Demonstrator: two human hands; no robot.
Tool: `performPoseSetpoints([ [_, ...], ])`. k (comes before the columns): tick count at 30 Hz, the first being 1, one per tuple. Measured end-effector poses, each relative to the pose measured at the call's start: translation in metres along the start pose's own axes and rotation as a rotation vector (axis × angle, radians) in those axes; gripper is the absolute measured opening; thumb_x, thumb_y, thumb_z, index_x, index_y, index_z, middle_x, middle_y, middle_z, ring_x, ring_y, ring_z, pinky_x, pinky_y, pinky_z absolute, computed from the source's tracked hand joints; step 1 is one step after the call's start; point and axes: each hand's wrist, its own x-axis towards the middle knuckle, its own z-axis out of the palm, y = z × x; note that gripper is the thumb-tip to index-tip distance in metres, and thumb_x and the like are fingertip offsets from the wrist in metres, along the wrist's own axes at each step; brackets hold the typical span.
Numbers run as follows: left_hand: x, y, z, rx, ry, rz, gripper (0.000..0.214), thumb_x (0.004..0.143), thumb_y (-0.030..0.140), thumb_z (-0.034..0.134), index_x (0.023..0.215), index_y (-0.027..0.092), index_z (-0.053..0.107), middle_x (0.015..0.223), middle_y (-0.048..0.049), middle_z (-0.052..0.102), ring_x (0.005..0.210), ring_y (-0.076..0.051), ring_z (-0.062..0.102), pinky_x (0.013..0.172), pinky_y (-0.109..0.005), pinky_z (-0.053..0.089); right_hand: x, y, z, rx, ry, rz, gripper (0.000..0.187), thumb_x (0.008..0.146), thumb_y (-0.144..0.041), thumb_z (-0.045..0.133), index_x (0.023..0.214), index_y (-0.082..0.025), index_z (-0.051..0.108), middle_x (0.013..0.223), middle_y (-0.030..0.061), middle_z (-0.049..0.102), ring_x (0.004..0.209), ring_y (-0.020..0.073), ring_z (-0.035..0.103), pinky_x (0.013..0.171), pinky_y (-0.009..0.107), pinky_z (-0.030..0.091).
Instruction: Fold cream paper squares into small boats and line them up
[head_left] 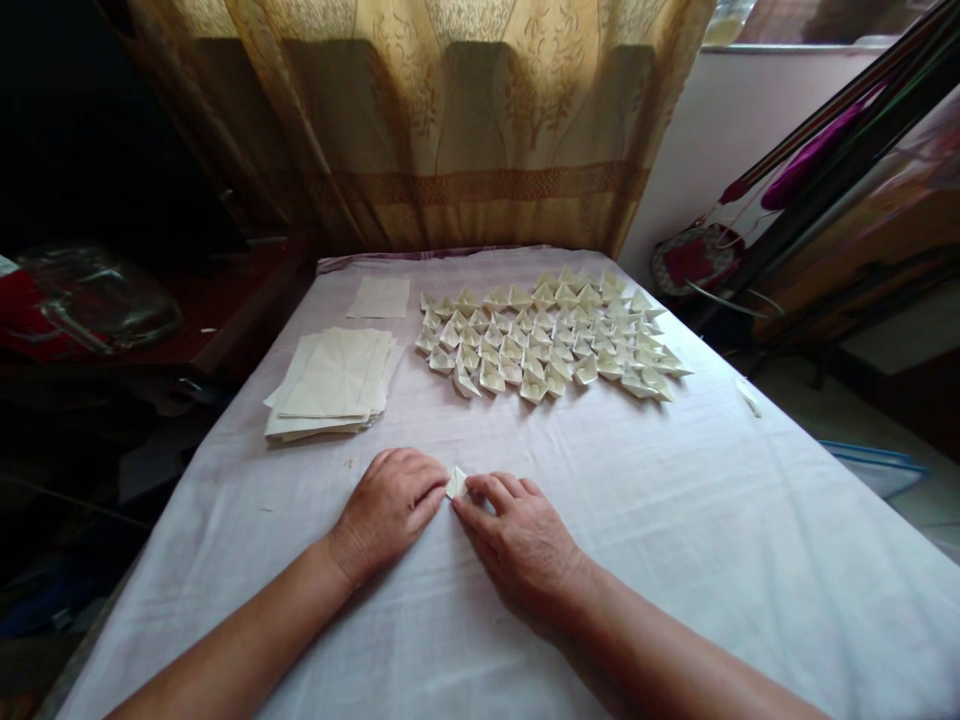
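Observation:
Between my hands, low over the white cloth, is a small folded piece of paper (457, 483), pale cream with a crease down its middle. My left hand (396, 497) pinches its left edge, fingers closed. On its right edge, the thumb and fingers of my right hand (517, 528) are closed too. Parts of the paper are hidden under the fingertips. Farther back to the right stand many folded paper boats (536, 345) in close rows. A stack of cream paper sheets (330, 375) lies beyond my left hand, its edges uneven.
A single sheet (380, 297) lies behind the stack. The white cloth (600, 600) covers the table, with a small white scrap (748, 399) near its right edge. A gold curtain (480, 120) hangs at the far end. To the left, a dark red surface (247, 310) holds a clear plastic item.

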Motion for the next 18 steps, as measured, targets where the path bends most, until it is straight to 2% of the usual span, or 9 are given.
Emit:
performPoseSetpoints([
  [4,0.008,0.006,0.008,0.035,0.04,-0.17,0.008,0.088,0.027,0.064,0.092,0.02,0.066,0.096,-0.0035,0.07,0.096,-0.021,0.061,0.088,-0.037,0.046,-0.003,0.001,0.001,0.018,0.043,-0.001,0.034,0.093,-0.022,0.057,0.127,-0.025,0.06,0.122,0.0091,0.063,0.104,0.0238,0.055,0.084,0.037,0.04],
  [8,0.014,0.016,0.012,0.003,0.005,-0.314,0.006,0.082,0.019,0.066,0.086,0.02,0.062,0.094,-0.0031,0.068,0.097,-0.023,0.06,0.086,-0.038,0.047,-0.005,0.001,0.0,0.042,0.062,0.01,0.033,0.094,-0.021,0.057,0.126,-0.026,0.06,0.122,0.008,0.063,0.105,0.0231,0.055,0.086,0.037,0.041],
  [12,0.019,0.024,0.01,-0.075,-0.028,-0.443,0.01,0.08,0.014,0.063,0.087,0.021,0.06,0.1,-0.0042,0.069,0.103,-0.025,0.06,0.091,-0.041,0.045,-0.003,0.001,-0.001,0.06,0.09,0.017,0.031,0.094,-0.019,0.056,0.124,-0.026,0.063,0.12,0.008,0.064,0.104,0.0226,0.056,0.085,0.036,0.042],
  [15,0.023,0.026,0.009,-0.115,-0.08,-0.476,0.012,0.081,0.012,0.061,0.088,0.021,0.059,0.094,-0.0022,0.071,0.095,-0.021,0.065,0.086,-0.034,0.047,-0.002,0.003,-0.002,0.097,0.097,0.001,0.027,0.094,-0.02,0.057,0.119,-0.028,0.067,0.118,0.0072,0.065,0.102,0.0222,0.056,0.085,0.037,0.042],
  [18,0.025,0.025,0.007,-0.142,-0.139,-0.488,0.021,0.082,0.01,0.059,0.099,0.021,0.058,0.086,0.0014,0.071,0.079,-0.016,0.068,0.074,-0.026,0.049,0.0,0.005,-0.002,0.138,0.084,-0.024,0.022,0.095,-0.023,0.057,0.112,-0.03,0.07,0.113,0.0041,0.067,0.1,0.0214,0.057,0.083,0.036,0.042],
])
